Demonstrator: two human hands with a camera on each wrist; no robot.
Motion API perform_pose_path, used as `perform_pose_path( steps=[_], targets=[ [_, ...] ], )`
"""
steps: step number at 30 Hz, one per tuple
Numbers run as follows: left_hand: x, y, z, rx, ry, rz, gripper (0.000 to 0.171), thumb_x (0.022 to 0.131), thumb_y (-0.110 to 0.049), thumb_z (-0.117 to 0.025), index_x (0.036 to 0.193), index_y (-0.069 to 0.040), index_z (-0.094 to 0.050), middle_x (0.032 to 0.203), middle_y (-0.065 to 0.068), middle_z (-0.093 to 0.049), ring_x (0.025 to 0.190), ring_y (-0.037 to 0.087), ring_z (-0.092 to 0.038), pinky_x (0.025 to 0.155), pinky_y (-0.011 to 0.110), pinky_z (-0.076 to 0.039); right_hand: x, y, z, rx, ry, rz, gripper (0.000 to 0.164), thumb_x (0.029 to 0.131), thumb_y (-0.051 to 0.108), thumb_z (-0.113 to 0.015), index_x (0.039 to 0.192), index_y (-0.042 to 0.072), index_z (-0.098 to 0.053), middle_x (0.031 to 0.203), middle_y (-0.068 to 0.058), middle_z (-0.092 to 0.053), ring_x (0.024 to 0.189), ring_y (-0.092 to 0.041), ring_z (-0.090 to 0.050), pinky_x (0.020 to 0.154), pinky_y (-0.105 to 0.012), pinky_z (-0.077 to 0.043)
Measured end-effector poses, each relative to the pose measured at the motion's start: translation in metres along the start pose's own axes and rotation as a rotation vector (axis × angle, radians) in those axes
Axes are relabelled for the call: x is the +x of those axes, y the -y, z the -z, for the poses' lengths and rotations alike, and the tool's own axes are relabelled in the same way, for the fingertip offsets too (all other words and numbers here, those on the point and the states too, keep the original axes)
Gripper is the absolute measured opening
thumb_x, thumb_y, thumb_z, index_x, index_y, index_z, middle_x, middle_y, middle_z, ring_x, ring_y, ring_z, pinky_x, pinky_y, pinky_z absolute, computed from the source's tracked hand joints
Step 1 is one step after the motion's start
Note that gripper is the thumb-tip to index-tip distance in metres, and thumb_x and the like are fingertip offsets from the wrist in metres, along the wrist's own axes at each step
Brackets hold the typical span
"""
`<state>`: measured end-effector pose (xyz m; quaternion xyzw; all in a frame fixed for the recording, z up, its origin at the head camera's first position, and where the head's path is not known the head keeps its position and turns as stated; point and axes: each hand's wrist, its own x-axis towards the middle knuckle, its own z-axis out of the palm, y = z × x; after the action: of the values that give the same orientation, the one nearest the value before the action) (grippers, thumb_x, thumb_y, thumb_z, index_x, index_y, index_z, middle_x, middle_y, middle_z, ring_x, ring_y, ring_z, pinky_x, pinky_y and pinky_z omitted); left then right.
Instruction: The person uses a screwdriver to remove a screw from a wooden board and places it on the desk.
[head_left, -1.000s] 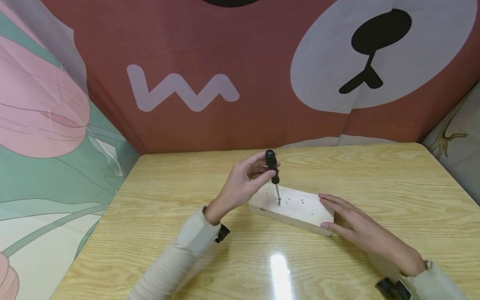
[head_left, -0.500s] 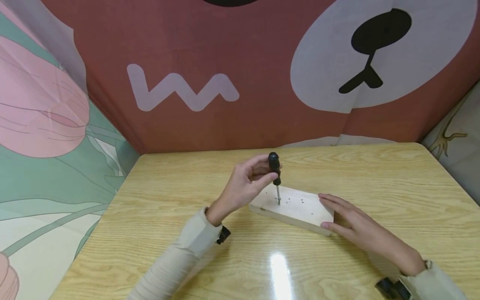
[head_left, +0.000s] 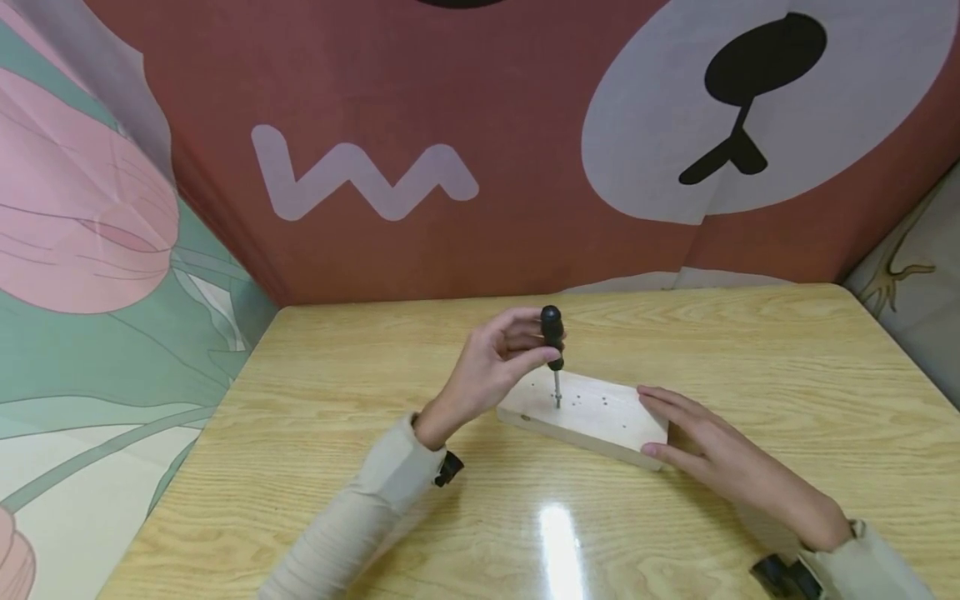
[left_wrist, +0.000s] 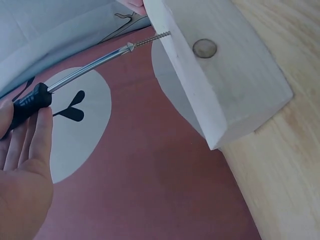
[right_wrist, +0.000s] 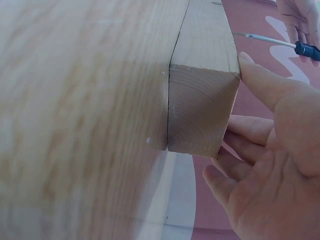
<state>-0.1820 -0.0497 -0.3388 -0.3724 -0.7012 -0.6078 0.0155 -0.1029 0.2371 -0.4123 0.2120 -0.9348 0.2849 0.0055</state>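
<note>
Left hand (head_left: 489,367) pinches the screwdriver (head_left: 551,322) by its handle, thumb against fingers, tool near upright over the wood block (head_left: 600,421). Right hand (head_left: 723,458) spans the block's end, thumb at the near edge, fingers at the far one. Block lies flat on the table (head_left: 345,375). Step looks like driving the screw (left_wrist: 152,38): tip at the top face, plenty of thread showing. Bit meets the head; can't tell if it's fully seated. Next move likely calls for slow turns with light downward pressure, block braced, screw square.
</note>
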Motion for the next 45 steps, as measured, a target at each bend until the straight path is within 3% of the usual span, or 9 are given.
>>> perform_pose_path(
  steps=[8,20,34,45],
  targets=[
    [0.0013,0.0033,-0.0024,-0.004,-0.071,-0.03,0.035,0.088,0.007,-0.069,0.122,0.009,-0.059,0.106,0.029,-0.071,0.091,0.04,-0.072,0.082,0.033,-0.062,0.0005,0.0006,0.0023,0.004,0.007,-0.008,0.066,0.095,0.037,-0.067,0.145,0.0,-0.047,0.15,-0.02,-0.045,0.135,-0.044,-0.045,0.1,-0.062,-0.044],
    [0.0008,-0.0008,0.0019,0.03,0.028,0.029,0.038,0.095,0.004,-0.061,0.133,0.006,-0.056,0.115,0.026,-0.069,0.103,0.035,-0.071,0.086,0.03,-0.06,0.0003,0.0003,0.0008,0.006,0.004,-0.008,0.065,0.094,0.037,-0.068,0.144,0.0,-0.048,0.15,-0.02,-0.045,0.135,-0.044,-0.045,0.101,-0.062,-0.042],
    [-0.0003,0.0029,-0.0005,-0.021,-0.033,-0.008,0.038,0.088,0.009,-0.068,0.125,0.007,-0.056,0.107,0.03,-0.067,0.095,0.04,-0.07,0.082,0.034,-0.062,0.0007,-0.0022,-0.001,-0.008,-0.012,0.012,0.064,0.093,0.035,-0.069,0.144,0.001,-0.049,0.149,-0.019,-0.047,0.134,-0.042,-0.047,0.1,-0.059,-0.043],
    [-0.0023,0.0021,0.0021,0.024,0.036,-0.03,0.036,0.092,0.004,-0.065,0.128,0.003,-0.059,0.113,0.023,-0.07,0.101,0.032,-0.07,0.087,0.032,-0.061,0.0,-0.0008,0.0,-0.004,-0.003,0.002,0.065,0.094,0.036,-0.068,0.144,0.001,-0.049,0.149,-0.019,-0.046,0.134,-0.043,-0.046,0.1,-0.06,-0.043]
  ],
)
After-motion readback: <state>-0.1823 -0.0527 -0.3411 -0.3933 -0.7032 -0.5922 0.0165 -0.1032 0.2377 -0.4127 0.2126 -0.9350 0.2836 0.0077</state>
